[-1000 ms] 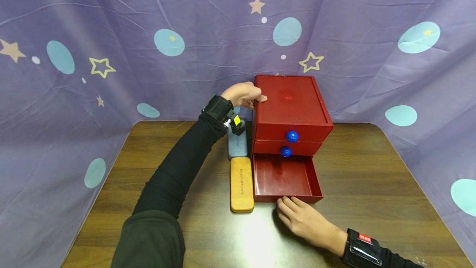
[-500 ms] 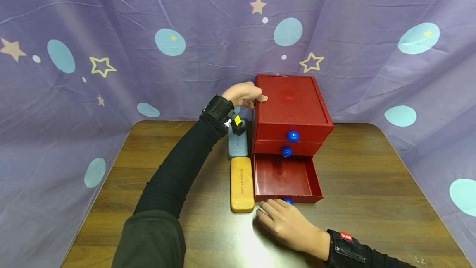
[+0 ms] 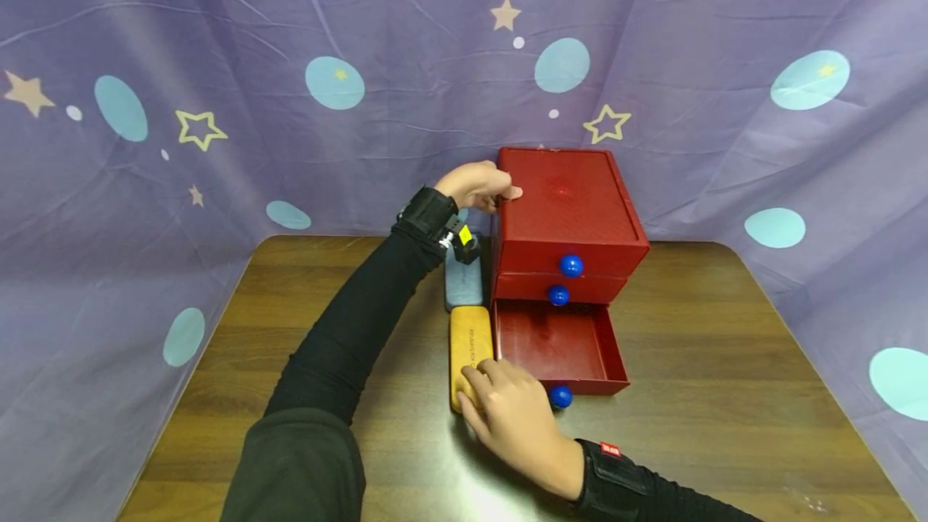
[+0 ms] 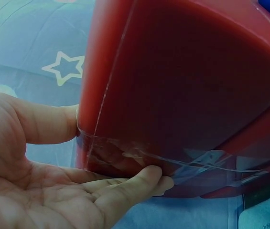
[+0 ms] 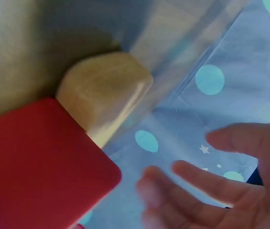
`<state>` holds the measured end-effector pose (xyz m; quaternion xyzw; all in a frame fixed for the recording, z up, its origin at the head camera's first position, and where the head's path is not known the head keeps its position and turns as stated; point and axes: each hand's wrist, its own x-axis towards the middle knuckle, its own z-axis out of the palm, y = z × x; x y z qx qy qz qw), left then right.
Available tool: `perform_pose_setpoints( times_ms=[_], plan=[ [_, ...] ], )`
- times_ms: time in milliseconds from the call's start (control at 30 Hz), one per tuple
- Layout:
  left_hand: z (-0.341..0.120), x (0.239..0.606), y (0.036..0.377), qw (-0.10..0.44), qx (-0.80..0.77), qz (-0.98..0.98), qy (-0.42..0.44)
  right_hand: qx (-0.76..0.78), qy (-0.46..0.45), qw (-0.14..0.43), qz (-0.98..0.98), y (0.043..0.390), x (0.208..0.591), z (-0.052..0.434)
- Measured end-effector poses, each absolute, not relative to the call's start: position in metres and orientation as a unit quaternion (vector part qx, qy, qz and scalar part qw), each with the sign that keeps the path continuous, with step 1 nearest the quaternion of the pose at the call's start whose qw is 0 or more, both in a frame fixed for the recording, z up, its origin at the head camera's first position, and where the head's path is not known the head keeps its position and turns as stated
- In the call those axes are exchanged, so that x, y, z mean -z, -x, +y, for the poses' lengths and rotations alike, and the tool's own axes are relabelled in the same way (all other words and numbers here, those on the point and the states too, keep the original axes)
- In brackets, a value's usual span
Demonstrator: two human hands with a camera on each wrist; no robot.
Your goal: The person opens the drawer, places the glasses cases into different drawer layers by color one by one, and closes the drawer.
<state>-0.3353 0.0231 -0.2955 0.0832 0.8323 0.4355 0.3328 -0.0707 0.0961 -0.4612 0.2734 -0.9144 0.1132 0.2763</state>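
A red chest of drawers [image 3: 565, 200] with blue knobs stands at the back of the table, its bottom drawer [image 3: 554, 341] pulled out and holding nothing. My left hand [image 3: 474, 185] grips the chest's back left edge; in the left wrist view the thumb and fingers [image 4: 130, 191] lie on either side of that edge. A yellow case [image 3: 470, 337] with rounded corners and printed letters lies left of the drawer. Over its near right end reaches my right hand [image 3: 516, 417], fingers spread. The right wrist view shows that hand's thumb and fingers apart, beside the yellow case [image 5: 103, 86].
A blue case [image 3: 462, 287] lies behind the yellow one, along the chest's left side, partly covered by the left wrist camera. The drawer's blue knob [image 3: 561, 397] sticks out toward the front. A purple patterned cloth [image 3: 406, 47] hangs behind the wooden table [image 3: 696, 361].
My right hand has moved left from the open drawer's front to the yellow case, uncovering the drawer's blue knob. The left hand has kept its hold on the chest.
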Motion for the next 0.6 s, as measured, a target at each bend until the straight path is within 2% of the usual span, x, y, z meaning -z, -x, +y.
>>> perform_pose_setpoints(
  times_ms=[100, 367, 600],
  plan=[
    [0.022, 0.295, 0.335, 0.333, -0.431, 0.834, -0.085, -0.059, -0.251, 0.293, -0.921, 0.078, 0.463, 0.087],
    [0.023, 0.296, 0.337, 0.334, -0.431, 0.834, -0.084, 0.048, -0.2, 0.288, -0.935, 0.097, 0.472, 0.073],
    [0.023, 0.296, 0.336, 0.332, -0.434, 0.833, -0.085, 0.088, -0.173, 0.262, -0.945, 0.105, 0.482, 0.066]
  ],
)
